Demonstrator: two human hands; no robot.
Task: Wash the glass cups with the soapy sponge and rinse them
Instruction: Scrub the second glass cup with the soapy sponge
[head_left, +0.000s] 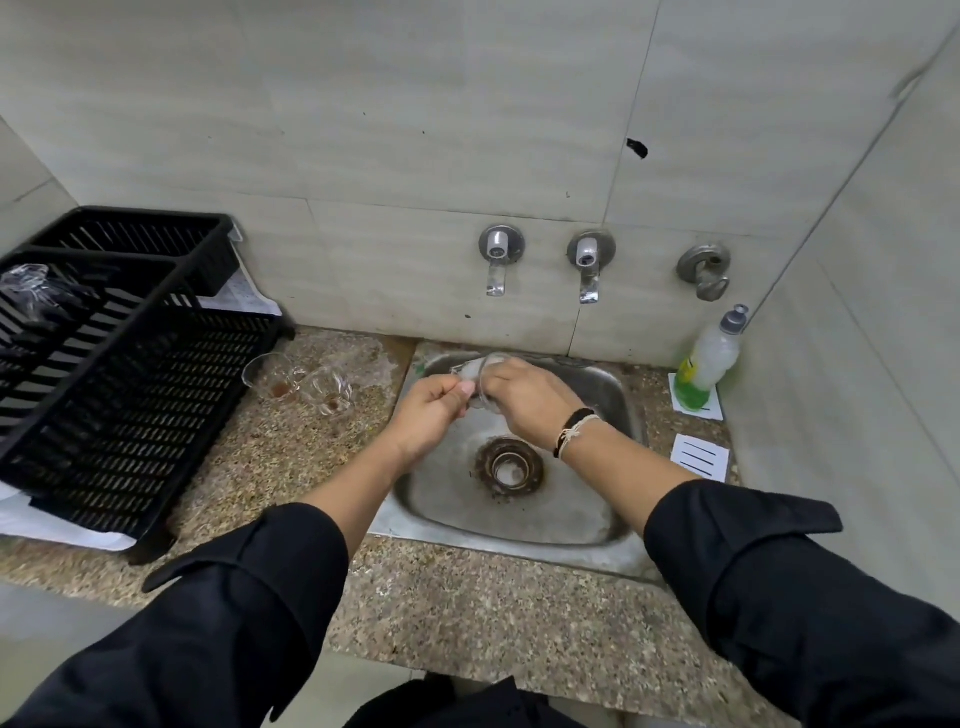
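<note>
Left hand (434, 410): fingers curled, pinching the near side of the glass cup (480, 382), apparently at its handle; the exact contact is blurred.
Right hand (524, 397): curled over the cup's mouth from the right, fingers gripping the rim; whether a sponge is inside the hand cannot be told.
Held cup: tipped on its side, above the back part of the sink (597, 525), clear of the basin floor.
Wrist: black and white bands (574, 431) on the right wrist; both forearms bare, black sleeves pushed up.
Drain (509, 467): centre of the sink, dark rusty ring around it, in front of the hands.
Waiting cups: two glass cups (298, 382) on the counter (467, 613) just left of the sink, side by side, brown residue in their bottoms.
Rack (130, 374): black plastic dish rack, well left of the sink; a clear glass item lies in its far left part, too blurred to name.
Taps (543, 260): two wall taps above the back of the sink; no stream visible.
Soap bottle (709, 364): green liquid, grey cap, upright at the sink's back right corner on a white paper.
Second paper (700, 457): white with black lines, right of the sink.
</note>
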